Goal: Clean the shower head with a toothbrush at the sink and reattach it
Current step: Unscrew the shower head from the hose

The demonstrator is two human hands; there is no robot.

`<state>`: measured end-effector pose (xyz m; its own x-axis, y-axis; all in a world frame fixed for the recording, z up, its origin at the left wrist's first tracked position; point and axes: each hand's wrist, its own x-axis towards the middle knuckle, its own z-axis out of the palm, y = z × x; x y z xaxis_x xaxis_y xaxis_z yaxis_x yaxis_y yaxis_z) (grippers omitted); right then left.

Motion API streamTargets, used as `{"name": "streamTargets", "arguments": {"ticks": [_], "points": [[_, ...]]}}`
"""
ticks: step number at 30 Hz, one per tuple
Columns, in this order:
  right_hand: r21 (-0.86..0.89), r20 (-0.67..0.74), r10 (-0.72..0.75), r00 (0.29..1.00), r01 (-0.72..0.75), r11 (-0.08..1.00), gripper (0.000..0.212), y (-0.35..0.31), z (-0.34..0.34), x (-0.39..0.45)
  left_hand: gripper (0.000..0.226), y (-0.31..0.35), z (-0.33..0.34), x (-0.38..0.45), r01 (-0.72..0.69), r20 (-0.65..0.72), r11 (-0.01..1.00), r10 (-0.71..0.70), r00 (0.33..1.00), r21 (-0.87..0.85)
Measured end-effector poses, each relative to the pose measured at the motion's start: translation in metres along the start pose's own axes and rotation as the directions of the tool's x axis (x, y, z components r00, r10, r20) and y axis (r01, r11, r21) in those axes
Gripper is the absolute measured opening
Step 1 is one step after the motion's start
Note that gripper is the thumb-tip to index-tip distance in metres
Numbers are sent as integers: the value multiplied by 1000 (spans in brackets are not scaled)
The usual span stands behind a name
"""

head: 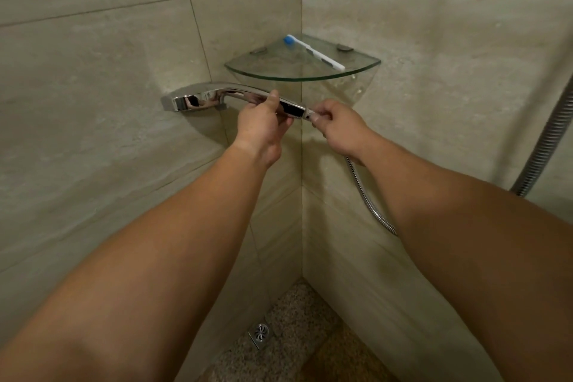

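Two bare hands meet in the corner of a tiled shower, both on the chrome shower head (198, 100). The left hand (262, 125) grips the handle near its middle, thumb on top and fingers curled underneath. The right hand (339, 125) pinches the fitting at the very end of the handle, its fingers (319, 118) curled tight round the joint where the hose (362, 192) meets it — how far the joint is screwed together cannot be told. The shower head lies roughly level, its wide spray end pointing left and close against the left wall, the handle slanting a little down to the right.

The metal hose drops from under the right hand, runs down along the right wall and passes behind the right forearm. Another stretch of ribbed hose shows at the right edge of the view, rising along the wall.

Just above the hands a glass corner shelf (248, 69) is fixed into the corner. On it lies a toothbrush (319, 54) — white handle, blue bristle end pointing toward the back corner, the handle end near the shelf's front rim.

Low down, a small square floor drain (259, 333) sits in the speckled floor near the foot of the left wall.
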<state>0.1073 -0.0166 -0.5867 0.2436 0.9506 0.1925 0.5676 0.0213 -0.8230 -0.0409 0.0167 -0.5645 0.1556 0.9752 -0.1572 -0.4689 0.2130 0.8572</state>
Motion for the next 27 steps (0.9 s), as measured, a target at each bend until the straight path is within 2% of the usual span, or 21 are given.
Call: {"name": "streamTargets", "arguments": {"ticks": [1,6,9,11,16,20,22,25,27], "points": [[10,1,-6,1000,6,1000,17,1,-1,-1,8,0,0,-1,-4,-8,1000,4,1000,4],[41,37,-27,999,26,999,37,2,-3,2,8,0,6,-5,-26,-39,1000,26,999,16],[-34,47,-62,997,64,997,26,7,-4,5,9,0,9,-6,-41,-56,999,43,998,33],[-17,23,-68,997,68,998,21,10,-7,4,10,-1,11,-7,-45,-61,998,47,997,45],[52,57,-21,998,18,999,44,8,-8,3,9,-2,12,-6,-40,-59,998,43,997,50],[26,76,-11,997,9,1000,22,10,-6,8,7,0,12,-3,-43,-62,997,48,997,69],[68,54,-6,998,2,998,5,12,-5,10,7,2,11,-2,-41,-64,997,46,997,69],[81,71,-14,997,8,997,28,10,-4,8,7,2,11,0,-37,-60,997,41,997,70],[50,100,-37,994,32,998,29,9,-6,8,6,3,11,0,-34,-63,997,38,997,71]]}}
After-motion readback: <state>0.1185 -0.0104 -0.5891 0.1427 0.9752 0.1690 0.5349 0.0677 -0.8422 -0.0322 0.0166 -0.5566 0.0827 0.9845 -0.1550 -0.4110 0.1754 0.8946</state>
